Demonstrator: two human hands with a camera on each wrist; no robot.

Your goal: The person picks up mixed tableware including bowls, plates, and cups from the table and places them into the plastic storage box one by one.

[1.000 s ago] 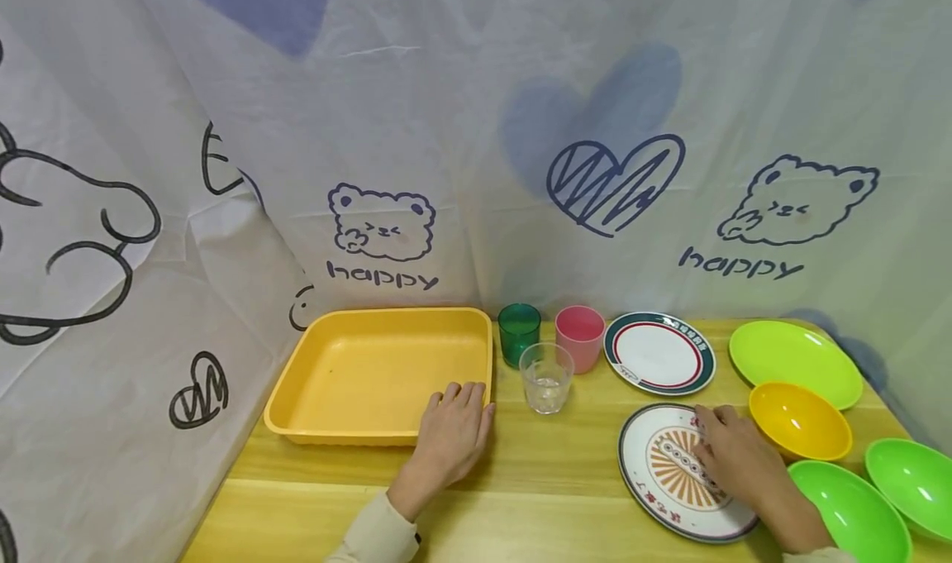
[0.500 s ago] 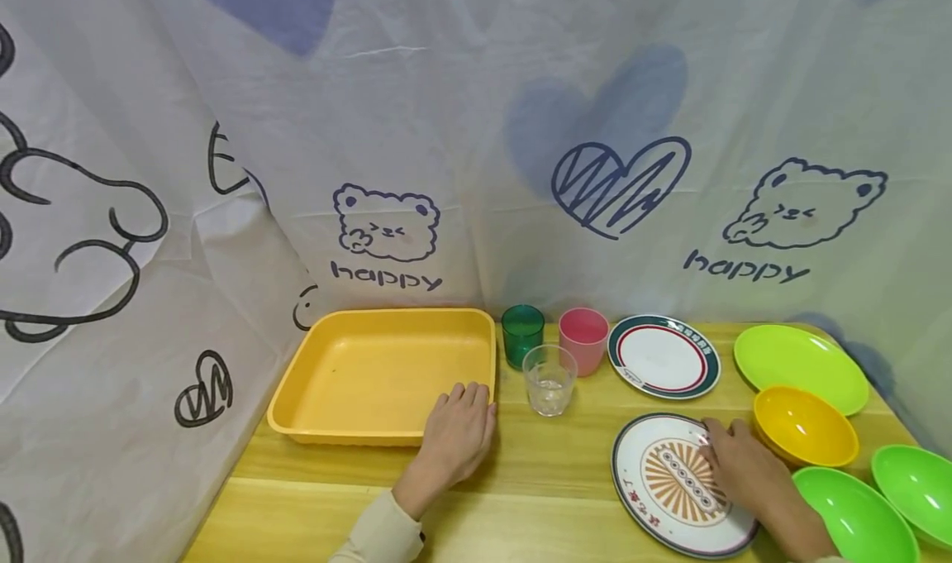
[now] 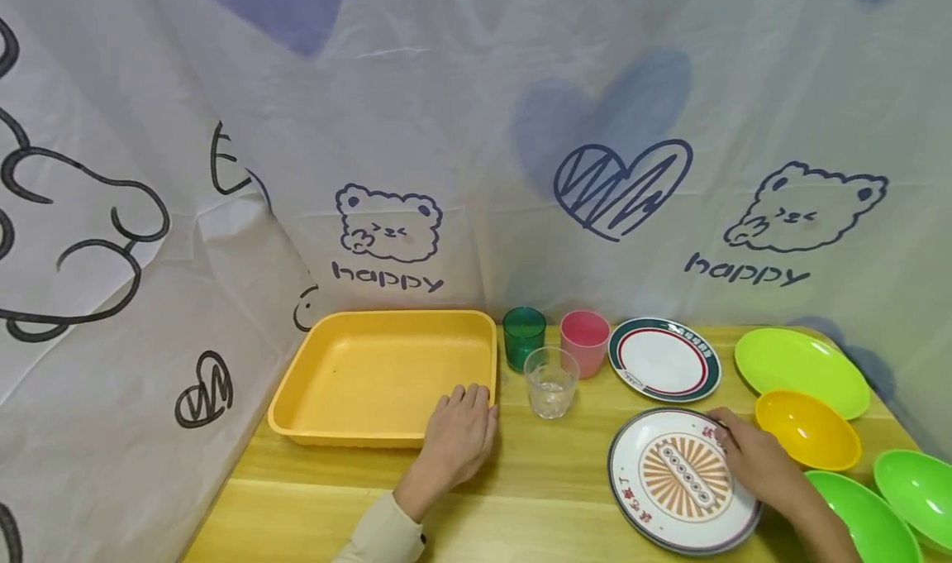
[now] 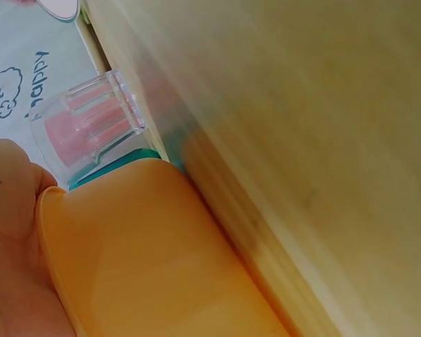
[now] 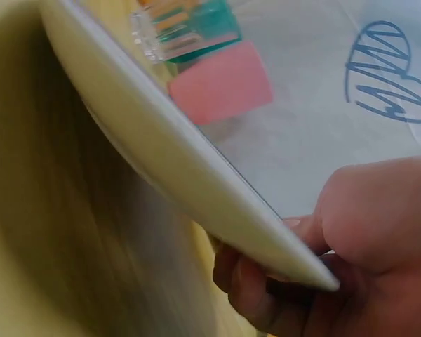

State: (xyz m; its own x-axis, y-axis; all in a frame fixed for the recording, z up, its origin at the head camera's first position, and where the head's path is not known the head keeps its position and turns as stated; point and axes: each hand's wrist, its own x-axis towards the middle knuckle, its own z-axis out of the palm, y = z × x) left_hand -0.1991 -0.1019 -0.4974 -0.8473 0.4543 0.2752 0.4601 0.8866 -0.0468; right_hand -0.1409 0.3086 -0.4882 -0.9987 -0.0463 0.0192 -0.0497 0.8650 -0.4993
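Note:
A white plate (image 3: 632, 472) with a striped sunburst print and red characters is held by its right edge in my right hand (image 3: 762, 460). In the right wrist view the plate (image 5: 161, 140) shows from the side, raised over the table, with the thumb above its rim and fingers (image 5: 249, 284) curled underneath. My left hand (image 3: 455, 437) grips the near right corner of a yellow tray (image 3: 372, 381), its fingers over the rim. The tray's outer wall (image 4: 161, 246) fills much of the left wrist view.
A clear cup (image 3: 551, 385), a green cup (image 3: 524, 337) and a pink cup (image 3: 585, 344) stand right of the tray. A dark-rimmed plate (image 3: 664, 360) lies behind. At right are a lime plate (image 3: 803, 369), a yellow bowl (image 3: 806, 431) and green bowls (image 3: 922, 489). A printed cloth (image 3: 476, 133) hangs behind.
My right hand has gone from reaching over the printed plate to holding its right edge, and the plate has shifted slightly left and up off the table. The left hand stays on the tray.

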